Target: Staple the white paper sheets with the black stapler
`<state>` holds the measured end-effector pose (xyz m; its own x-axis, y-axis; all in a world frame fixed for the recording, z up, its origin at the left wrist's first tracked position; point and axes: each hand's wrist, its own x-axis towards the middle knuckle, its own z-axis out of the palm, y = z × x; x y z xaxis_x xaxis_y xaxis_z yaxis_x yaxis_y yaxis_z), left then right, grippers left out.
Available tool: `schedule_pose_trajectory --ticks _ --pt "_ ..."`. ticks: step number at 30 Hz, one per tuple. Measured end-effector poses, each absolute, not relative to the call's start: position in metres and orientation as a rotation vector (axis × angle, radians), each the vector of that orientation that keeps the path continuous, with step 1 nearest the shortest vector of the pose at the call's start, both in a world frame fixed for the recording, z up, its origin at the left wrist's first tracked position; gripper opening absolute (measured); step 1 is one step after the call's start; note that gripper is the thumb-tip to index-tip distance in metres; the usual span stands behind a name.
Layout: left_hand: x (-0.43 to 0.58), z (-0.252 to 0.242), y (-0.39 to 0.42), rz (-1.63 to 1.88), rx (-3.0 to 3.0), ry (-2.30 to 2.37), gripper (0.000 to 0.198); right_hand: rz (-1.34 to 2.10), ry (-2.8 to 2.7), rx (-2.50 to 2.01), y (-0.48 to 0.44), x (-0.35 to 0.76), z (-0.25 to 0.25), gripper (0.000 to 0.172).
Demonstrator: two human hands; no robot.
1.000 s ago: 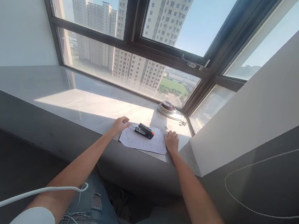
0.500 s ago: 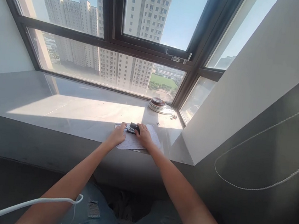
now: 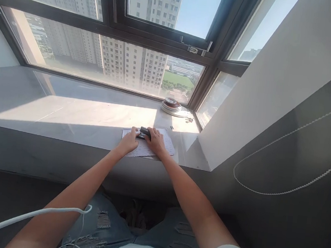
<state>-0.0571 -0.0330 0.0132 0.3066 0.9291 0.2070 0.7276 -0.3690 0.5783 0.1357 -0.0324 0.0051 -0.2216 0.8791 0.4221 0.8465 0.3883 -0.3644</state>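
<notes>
A black stapler [image 3: 145, 131] lies over printed sheets of paper [image 3: 141, 150] near the front edge of the windowsill. Its upper arm looks raised from its lower part. My right hand [image 3: 156, 142] is closed around the stapler's right end, with the fingers over the top. At the other end, my left hand [image 3: 128, 142] has its thumb and forefinger curled in against the stapler, resting over the paper's left side. My fingers hide part of the stapler, and any small thing between the left fingertips cannot be made out.
A stack of round lids or dishes [image 3: 171, 107] stands by the window corner, with small metal bits [image 3: 189, 120] beside it. A small dark piece [image 3: 172, 127] lies behind the paper. A beaded cord [image 3: 261, 192] hangs at right; a white cable [image 3: 25, 216] crosses my left arm.
My left hand's fingers have come closer to the stapler's left end, and the stapler's visible lower part is more covered. The whole view has shifted slightly as my head moved.
</notes>
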Motion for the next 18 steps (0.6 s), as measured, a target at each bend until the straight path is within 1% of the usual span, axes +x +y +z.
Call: schedule_pose_trajectory --ticks 3,7,12,14,18 --pt "-0.046 0.001 -0.042 0.696 2.259 1.692 0.049 0.025 -2.073 -1.488 -0.034 0.13 0.005 0.029" --pt "-0.049 -0.01 -0.045 0.538 2.404 1.702 0.055 0.019 -1.958 -1.522 -0.041 0.14 0.012 0.019" --pt "-0.055 0.0 -0.039 0.296 2.419 1.698 0.06 0.026 -1.598 -1.713 -0.061 0.211 0.025 0.022" --pt "-0.042 0.006 -0.038 0.334 2.421 1.722 0.057 -0.014 -1.546 -1.805 -0.068 0.242 0.029 0.021" --pt "0.0 0.005 -0.041 0.495 2.51 1.332 0.056 0.047 -1.543 -1.919 -0.078 0.282 0.027 0.026"
